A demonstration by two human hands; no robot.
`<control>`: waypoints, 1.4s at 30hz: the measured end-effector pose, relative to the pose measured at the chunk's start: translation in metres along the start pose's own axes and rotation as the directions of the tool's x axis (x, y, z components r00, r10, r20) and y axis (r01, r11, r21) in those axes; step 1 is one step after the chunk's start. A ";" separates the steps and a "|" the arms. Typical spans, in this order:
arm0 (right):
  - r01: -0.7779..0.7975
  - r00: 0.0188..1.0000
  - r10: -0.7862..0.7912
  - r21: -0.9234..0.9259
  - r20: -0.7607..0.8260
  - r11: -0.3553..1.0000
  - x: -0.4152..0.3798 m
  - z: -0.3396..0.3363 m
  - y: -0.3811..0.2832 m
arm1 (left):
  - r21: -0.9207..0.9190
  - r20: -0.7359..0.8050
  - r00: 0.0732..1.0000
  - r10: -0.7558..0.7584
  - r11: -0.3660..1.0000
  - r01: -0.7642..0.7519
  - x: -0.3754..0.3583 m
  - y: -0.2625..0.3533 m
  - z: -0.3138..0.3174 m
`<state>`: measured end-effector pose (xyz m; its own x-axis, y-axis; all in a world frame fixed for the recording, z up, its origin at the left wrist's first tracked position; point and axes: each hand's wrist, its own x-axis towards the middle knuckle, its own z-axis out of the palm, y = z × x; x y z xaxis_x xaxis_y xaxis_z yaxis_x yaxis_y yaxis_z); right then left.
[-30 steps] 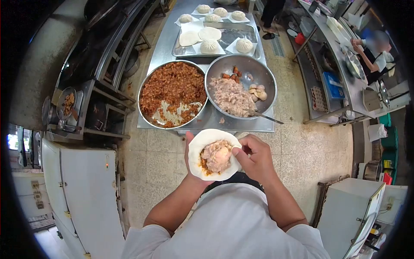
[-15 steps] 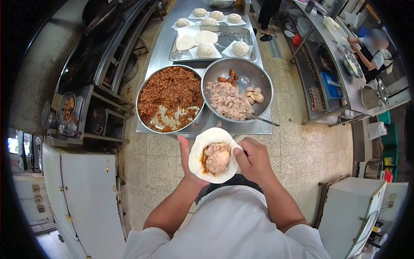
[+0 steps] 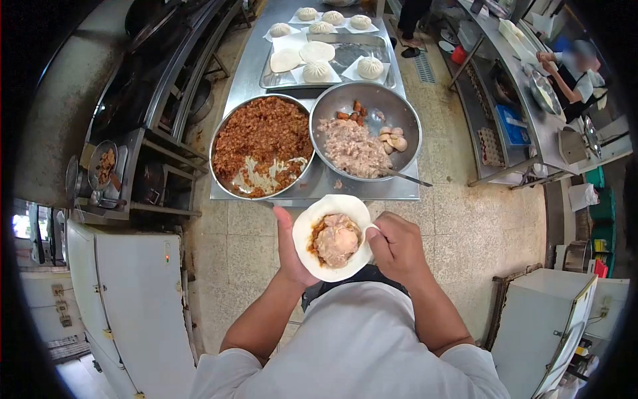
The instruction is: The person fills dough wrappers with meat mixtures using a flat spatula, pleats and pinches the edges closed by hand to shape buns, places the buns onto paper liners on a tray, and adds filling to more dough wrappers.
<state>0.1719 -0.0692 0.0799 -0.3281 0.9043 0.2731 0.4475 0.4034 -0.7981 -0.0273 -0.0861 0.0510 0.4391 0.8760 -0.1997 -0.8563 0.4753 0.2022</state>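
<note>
A round white dough wrapper (image 3: 304, 256), filled with pale meat (image 3: 337, 243) over some brown filling, lies cupped in my left hand (image 3: 290, 254), whose thumb stands up beside it. My right hand (image 3: 397, 245) pinches the wrapper's right edge between thumb and curled fingers. Just beyond my hands, at the table's near end, stand two steel bowls: a wide one (image 3: 217, 176) of reddish-brown minced filling, and a deeper bowl (image 3: 409, 149) with pale minced meat, egg pieces (image 3: 393, 140), brown chunks and a utensil handle (image 3: 412, 178).
Behind the bowls, a metal tray (image 3: 362, 50) holds flat dough rounds (image 3: 317, 52) and pleated buns (image 3: 370, 68) on paper. Several more buns (image 3: 321, 27) sit farther back. A co-worker (image 3: 578, 73) stands at the right counter (image 3: 505, 63). White cabinets (image 3: 136, 299) flank me.
The wrapper has turned slightly in my left palm and its right edge is drawn a little outward. My right hand has shifted slightly to the right, still pinching.
</note>
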 end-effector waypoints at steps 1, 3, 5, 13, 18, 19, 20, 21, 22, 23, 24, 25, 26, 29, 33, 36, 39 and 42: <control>-0.002 1.000 0.002 0.002 0.004 1.000 0.002 -0.001 -0.006 | 0.033 -0.036 0.999 0.017 0.999 -0.016 -0.002 -0.001 0.001; -0.145 0.987 0.153 0.140 -0.052 0.980 0.010 -0.006 -0.020 | 0.016 0.006 1.000 0.007 1.000 -0.007 -0.003 0.000 -0.002; -0.193 0.980 0.199 0.193 -0.015 0.962 0.010 -0.002 -0.014 | 0.000 0.054 0.999 -0.008 1.000 0.008 -0.001 0.000 -0.006; -0.062 0.998 0.062 -0.009 0.003 0.998 -0.001 0.000 -0.005 | 0.354 -0.004 1.000 0.013 0.935 -0.010 -0.006 0.007 0.006; -0.237 0.970 0.243 0.230 0.005 0.944 0.008 0.002 -0.006 | 0.449 0.037 0.996 -0.078 0.892 0.053 -0.002 0.015 0.004; -0.237 0.970 0.243 0.230 0.004 0.944 0.005 0.002 -0.001 | 0.484 0.030 0.995 -0.099 0.872 0.072 -0.002 0.017 0.003; -0.155 0.988 0.155 0.113 0.003 0.982 0.002 0.001 0.004 | 0.484 0.028 0.995 -0.099 0.872 0.073 -0.003 0.018 0.002; -0.066 0.998 0.066 -0.006 0.013 0.998 0.002 0.000 0.004 | 0.483 0.027 0.995 -0.095 0.873 0.070 -0.003 0.019 0.000; -0.066 0.998 0.066 -0.004 0.015 0.998 0.002 -0.002 0.003 | 0.481 0.025 0.996 -0.090 0.874 0.067 -0.003 0.020 -0.001; -0.100 0.995 0.099 0.022 0.032 0.995 0.003 -0.006 -0.001 | 0.481 0.021 0.996 -0.088 0.874 0.067 -0.004 0.020 -0.001; -0.134 0.990 0.132 0.047 0.049 0.990 0.004 -0.009 -0.006 | 0.504 0.019 0.996 -0.085 0.861 0.064 -0.005 0.021 -0.001; -0.134 0.990 0.132 0.048 0.049 0.990 0.008 -0.010 -0.012 | 0.528 0.019 0.996 -0.083 0.847 0.061 -0.005 0.022 -0.001; -0.177 0.984 0.176 0.124 0.018 0.976 0.013 -0.009 -0.019 | 0.529 0.021 0.996 -0.083 0.847 0.059 -0.003 0.023 -0.002; -0.185 0.982 0.188 0.173 0.002 0.967 0.015 -0.005 -0.012 | 0.529 0.064 0.985 -0.159 0.843 0.101 0.000 0.028 -0.010; -0.062 0.997 0.060 0.025 0.048 0.998 0.006 -0.006 -0.001 | 0.549 0.046 0.972 -0.230 0.819 0.168 0.001 0.032 -0.021; -0.102 0.995 0.101 0.084 0.013 0.991 0.009 -0.013 -0.014 | 0.591 0.045 0.975 -0.216 0.793 0.149 0.001 0.031 -0.021; -0.247 0.968 0.234 0.177 0.093 0.953 0.019 -0.016 -0.023 | 0.591 0.065 0.968 -0.242 0.791 0.158 0.005 0.031 -0.014; -0.052 0.997 0.050 0.046 0.061 0.998 0.014 -0.005 -0.003 | 0.606 0.052 0.962 -0.266 0.775 0.182 0.009 0.036 -0.016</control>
<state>0.1702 -0.0568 0.0895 -0.3554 0.9130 0.2002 0.4251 0.3486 -0.8353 -0.0583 -0.0625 0.0413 0.6649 0.7207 -0.1960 -0.4189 0.5772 0.7010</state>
